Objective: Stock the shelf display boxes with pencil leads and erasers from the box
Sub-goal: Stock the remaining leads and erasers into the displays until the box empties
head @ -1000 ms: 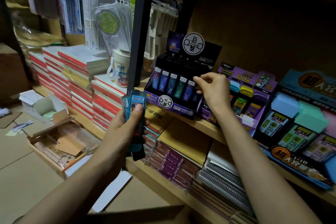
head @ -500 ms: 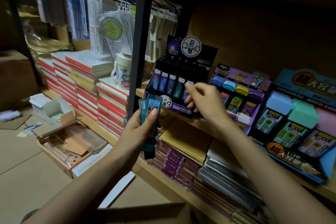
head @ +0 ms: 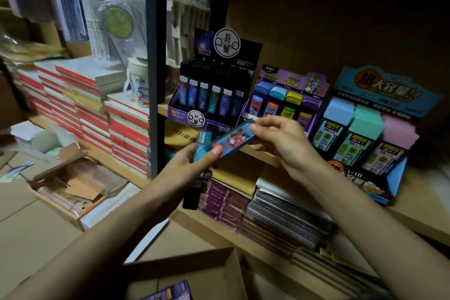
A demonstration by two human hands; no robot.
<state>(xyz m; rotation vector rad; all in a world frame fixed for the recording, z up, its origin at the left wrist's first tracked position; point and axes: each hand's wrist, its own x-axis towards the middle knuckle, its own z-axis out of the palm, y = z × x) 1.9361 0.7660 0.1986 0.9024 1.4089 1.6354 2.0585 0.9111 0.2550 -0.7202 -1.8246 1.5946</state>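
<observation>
My left hand [head: 192,165] grips a small bunch of blue pencil-lead cases in front of the shelf edge. My right hand [head: 282,141] pinches the top end of one blue case [head: 233,140] from that bunch, tilted nearly flat between both hands. Behind them on the shelf stands the black and purple lead display box [head: 209,95], full of dark cases. Right of it sits the purple display box [head: 282,102] with coloured cases, then a blue display box [head: 365,134] of pastel leads. The cardboard supply box [head: 185,273] lies at the bottom.
A black upright post [head: 154,68] stands left of the displays. Stacks of red-edged notebooks [head: 97,109] fill the shelf at left. Spiral notebooks [head: 280,212] lie on the lower shelf. An open carton [head: 73,187] sits on the floor at left.
My right hand left the black display box and came down to my left hand, where it now pinches one blue case. The left hand rose slightly toward the shelf.
</observation>
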